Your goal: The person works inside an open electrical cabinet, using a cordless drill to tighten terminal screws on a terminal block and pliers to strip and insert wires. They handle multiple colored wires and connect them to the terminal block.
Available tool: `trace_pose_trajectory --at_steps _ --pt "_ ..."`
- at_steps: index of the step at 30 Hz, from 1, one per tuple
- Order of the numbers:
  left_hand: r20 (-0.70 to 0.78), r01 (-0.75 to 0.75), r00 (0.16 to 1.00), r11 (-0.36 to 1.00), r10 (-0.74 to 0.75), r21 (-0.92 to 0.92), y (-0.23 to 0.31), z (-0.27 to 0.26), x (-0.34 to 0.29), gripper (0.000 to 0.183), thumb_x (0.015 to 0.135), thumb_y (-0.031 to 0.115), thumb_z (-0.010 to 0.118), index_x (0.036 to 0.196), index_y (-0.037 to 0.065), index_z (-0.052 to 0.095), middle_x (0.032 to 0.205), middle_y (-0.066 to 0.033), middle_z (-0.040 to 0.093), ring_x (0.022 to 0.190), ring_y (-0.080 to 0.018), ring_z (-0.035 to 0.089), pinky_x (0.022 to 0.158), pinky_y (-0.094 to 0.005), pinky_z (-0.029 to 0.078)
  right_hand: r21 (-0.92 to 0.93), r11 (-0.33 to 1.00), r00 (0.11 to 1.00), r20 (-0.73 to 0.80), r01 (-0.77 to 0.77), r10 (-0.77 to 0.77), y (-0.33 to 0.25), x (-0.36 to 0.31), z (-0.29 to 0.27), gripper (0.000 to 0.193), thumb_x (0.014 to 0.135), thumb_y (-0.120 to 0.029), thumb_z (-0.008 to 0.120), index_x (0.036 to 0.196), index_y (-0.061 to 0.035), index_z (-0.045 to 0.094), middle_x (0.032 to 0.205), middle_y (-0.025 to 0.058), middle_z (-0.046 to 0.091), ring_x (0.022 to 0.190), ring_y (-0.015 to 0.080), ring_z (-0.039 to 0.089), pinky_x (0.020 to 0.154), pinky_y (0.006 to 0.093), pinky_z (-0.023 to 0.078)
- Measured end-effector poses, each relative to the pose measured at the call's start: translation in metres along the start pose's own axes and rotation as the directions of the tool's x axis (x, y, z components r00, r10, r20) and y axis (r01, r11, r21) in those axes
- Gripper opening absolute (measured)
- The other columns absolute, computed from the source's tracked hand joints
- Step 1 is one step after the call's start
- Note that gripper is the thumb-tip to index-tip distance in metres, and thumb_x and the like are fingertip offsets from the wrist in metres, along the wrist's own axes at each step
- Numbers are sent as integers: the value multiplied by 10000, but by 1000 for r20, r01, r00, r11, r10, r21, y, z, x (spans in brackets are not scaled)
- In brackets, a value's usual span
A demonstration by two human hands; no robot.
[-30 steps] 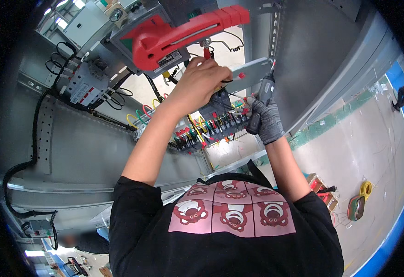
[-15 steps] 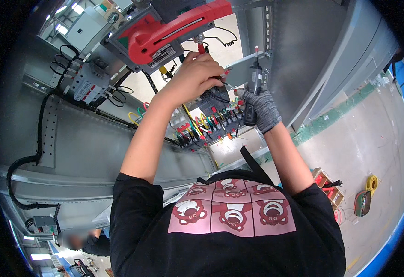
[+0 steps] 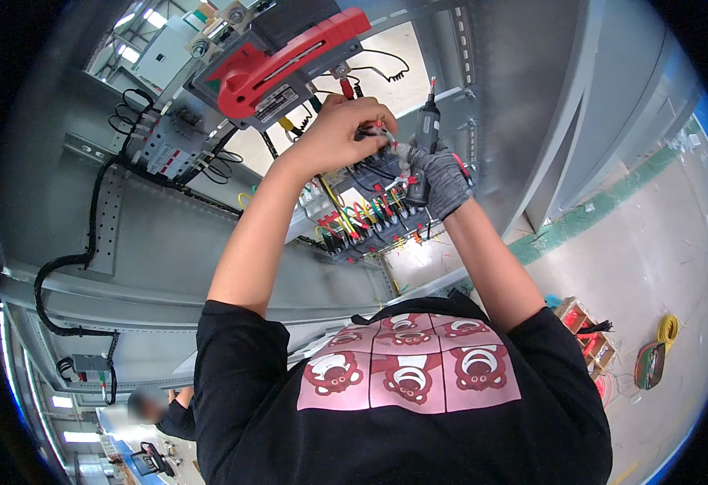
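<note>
My bare left hand (image 3: 336,139) is closed, thumb and fingers pinching a thin wire end (image 3: 392,141) with a bit of red on it. My right hand (image 3: 443,181), in a grey knit glove, is wrapped round a black electric screwdriver (image 3: 427,128), whose bit points up and away. The right thumb and fingertips come right up to the wire, close to the left fingertips; whether they touch it I cannot tell. Below both hands runs a terminal row (image 3: 374,224) with red, yellow, green and black wires. Above the left hand sits a switch with a large red handle (image 3: 285,66).
Grey sheet-metal cabinet walls (image 3: 524,89) enclose the work. At the left, a grey-white electrical device (image 3: 168,151) has black cables. On the floor at right are a wooden box (image 3: 587,335) and a yellow wire coil (image 3: 668,328). Another person (image 3: 178,416) is at lower left.
My right hand has moved left with the screwdriver, its fingertips now up against my left fingertips. The screwdriver leans less upright. My left hand keeps its pinch, and the whole view has shifted slightly.
</note>
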State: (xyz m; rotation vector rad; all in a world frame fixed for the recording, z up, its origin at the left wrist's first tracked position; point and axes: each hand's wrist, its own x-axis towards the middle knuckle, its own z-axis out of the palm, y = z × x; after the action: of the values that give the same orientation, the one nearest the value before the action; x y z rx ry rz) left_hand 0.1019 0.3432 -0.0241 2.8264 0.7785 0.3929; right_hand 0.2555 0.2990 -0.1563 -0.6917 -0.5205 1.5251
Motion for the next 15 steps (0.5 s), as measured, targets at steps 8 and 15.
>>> trace_pose_trajectory --at_steps 8,15 --pt "-73 64 995 997 -68 -51 -6 3 8 105 799 98 673 865 40 616 816 -100 608 740 -295 612 663 -368 469 10 999 997 61 43 -44 12 22 3 158 846 -27 634 973 -41 542 676 64 599 480 143 553 416 272 464" --pt "24 -75 997 994 73 79 -6 5 5 112 815 60 640 927 64 645 867 -63 637 820 -243 621 768 -349 458 11 999 999 -17 40 -40 19 27 6 310 739 -10 767 942 -63 538 685 50 604 506 135 563 425 264 445"
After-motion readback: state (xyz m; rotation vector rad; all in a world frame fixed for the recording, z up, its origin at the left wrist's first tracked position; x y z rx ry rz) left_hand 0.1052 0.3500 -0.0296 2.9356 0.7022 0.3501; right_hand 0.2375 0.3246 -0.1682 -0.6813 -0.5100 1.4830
